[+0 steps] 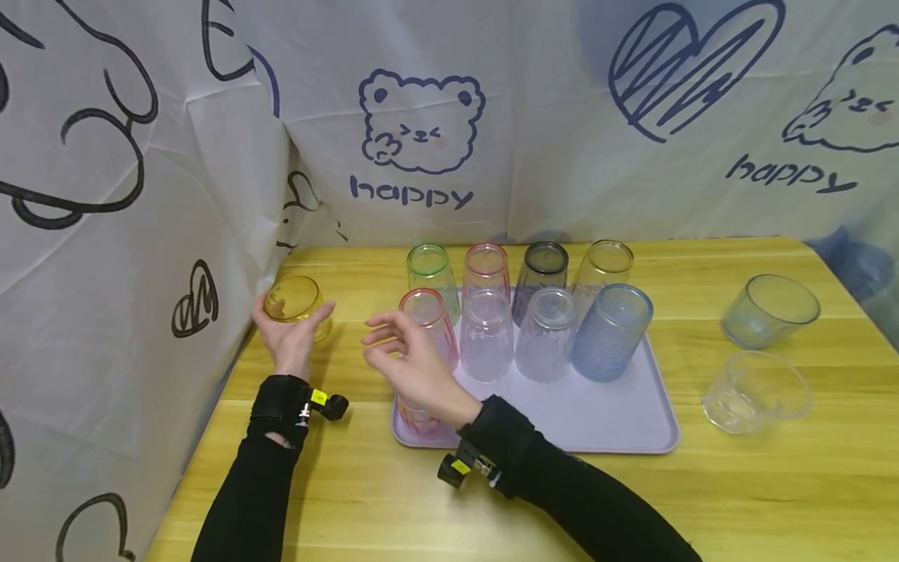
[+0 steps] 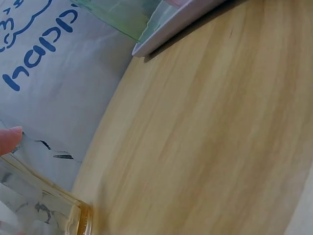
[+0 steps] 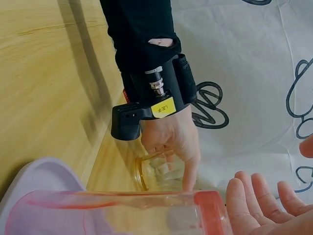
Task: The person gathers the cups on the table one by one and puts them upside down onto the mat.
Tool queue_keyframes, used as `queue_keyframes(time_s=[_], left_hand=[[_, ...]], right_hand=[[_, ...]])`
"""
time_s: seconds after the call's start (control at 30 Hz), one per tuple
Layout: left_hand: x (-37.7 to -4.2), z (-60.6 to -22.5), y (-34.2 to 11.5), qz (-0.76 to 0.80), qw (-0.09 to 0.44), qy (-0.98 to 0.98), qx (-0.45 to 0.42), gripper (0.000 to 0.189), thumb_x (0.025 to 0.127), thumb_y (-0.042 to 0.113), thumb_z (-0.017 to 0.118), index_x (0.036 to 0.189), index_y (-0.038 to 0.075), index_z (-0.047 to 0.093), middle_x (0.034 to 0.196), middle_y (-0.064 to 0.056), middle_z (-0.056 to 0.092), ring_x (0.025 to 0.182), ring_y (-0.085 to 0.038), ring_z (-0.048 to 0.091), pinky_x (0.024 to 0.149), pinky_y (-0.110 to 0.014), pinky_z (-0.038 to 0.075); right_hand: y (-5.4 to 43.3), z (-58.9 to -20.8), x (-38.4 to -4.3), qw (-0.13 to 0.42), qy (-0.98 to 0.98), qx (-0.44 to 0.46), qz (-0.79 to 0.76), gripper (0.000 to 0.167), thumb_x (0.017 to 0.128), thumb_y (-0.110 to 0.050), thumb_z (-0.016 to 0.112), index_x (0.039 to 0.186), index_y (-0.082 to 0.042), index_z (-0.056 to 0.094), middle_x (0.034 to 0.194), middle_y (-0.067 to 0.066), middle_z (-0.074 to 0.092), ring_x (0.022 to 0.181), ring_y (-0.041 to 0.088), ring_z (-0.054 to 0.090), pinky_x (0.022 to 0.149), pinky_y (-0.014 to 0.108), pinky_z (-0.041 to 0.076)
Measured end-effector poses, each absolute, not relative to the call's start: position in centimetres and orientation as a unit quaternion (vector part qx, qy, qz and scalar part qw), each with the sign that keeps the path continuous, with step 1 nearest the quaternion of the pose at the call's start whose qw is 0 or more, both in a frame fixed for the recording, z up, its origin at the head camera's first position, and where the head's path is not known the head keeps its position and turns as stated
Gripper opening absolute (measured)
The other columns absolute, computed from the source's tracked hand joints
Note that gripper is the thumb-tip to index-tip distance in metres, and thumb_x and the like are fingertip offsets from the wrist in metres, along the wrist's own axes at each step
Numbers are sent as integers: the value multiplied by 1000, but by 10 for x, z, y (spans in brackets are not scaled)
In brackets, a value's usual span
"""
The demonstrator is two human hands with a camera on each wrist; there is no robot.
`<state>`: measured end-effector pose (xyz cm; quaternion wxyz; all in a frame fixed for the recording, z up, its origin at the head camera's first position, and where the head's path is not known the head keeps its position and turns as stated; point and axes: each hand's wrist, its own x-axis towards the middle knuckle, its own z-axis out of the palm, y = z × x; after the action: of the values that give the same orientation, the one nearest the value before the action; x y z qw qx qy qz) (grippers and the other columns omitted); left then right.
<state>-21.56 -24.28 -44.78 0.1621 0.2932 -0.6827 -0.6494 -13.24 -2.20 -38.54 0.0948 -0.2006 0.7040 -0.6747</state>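
Observation:
At the table's left edge, my left hand (image 1: 291, 332) grips an amber glass (image 1: 295, 300) between thumb and fingers. The left wrist view catches only one fingertip (image 2: 10, 139) and part of that glass (image 2: 44, 205). My right hand (image 1: 414, 363) is over the left side of a lilac tray (image 1: 583, 429), fingers loosely bent and holding nothing. Close to it stands a pink glass with a red rim (image 1: 423, 300); another pink glass (image 1: 419, 421) is mostly hidden below the hand. In the right wrist view, the right fingers (image 3: 259, 203) appear beside a pink glass (image 3: 142, 213).
Green (image 1: 430, 269), pink (image 1: 486, 265), black (image 1: 544, 269) and amber-rimmed (image 1: 605, 269) glasses line the tray's back. Clear glasses (image 1: 486, 336) and a blue glass (image 1: 611, 336) stand before them. A bluish glass (image 1: 769, 312) and a clear glass (image 1: 751, 394) are at the right.

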Motion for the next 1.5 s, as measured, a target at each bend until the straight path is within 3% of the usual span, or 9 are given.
queue_keyframes(time_s=[0.23, 0.43, 0.87, 1.07, 1.33, 1.5], left_hand=[[-218, -452, -243, -650, 186, -678, 287, 110, 70, 17, 93, 154, 31, 25, 157, -2, 32, 145, -16, 31, 121, -35, 33], [-222, -454, -243, -644, 203, -678, 290, 105, 69, 14, 93, 152, 27, 30, 149, -1, 39, 141, -18, 36, 117, -34, 37], [-209, -449, -238, -651, 193, -687, 258, 101, 70, 15, 92, 150, 27, 32, 146, -1, 42, 135, -14, 40, 114, -34, 39], [-201, -436, -226, -655, 210, -694, 214, 98, 70, 10, 91, 149, 21, 35, 144, -6, 46, 137, -23, 40, 114, -36, 39], [-187, -410, -202, -670, 251, -686, 129, 92, 70, 4, 90, 146, 18, 39, 134, -2, 52, 133, -19, 46, 116, -42, 41], [-178, -390, -184, -672, 279, -683, 59, 89, 71, 1, 89, 145, 17, 41, 130, -1, 55, 129, -16, 47, 114, -37, 39]], right_hand=[[-28, -384, -135, 116, 709, -181, -671, 43, 95, -10, 58, 137, -6, 51, 127, 18, 64, 112, 30, 64, 93, 29, 55], [-32, -385, -136, 115, 705, -185, -675, 42, 93, -7, 58, 135, -5, 52, 126, 21, 64, 113, 34, 64, 92, 26, 55], [-26, -386, -129, 94, 691, -215, -684, 42, 92, -5, 56, 134, -1, 50, 124, 24, 62, 112, 31, 64, 97, 30, 56], [-16, -390, -125, 88, 688, -217, -687, 45, 93, -3, 54, 137, 0, 47, 123, 25, 62, 113, 36, 65, 96, 31, 57], [-2, -391, -121, 74, 670, -228, -702, 43, 95, -2, 52, 137, 4, 45, 121, 29, 62, 111, 42, 65, 96, 29, 56], [7, -384, -118, 63, 651, -226, -722, 41, 95, 2, 52, 135, 6, 46, 118, 34, 61, 109, 46, 64, 97, 37, 58]])
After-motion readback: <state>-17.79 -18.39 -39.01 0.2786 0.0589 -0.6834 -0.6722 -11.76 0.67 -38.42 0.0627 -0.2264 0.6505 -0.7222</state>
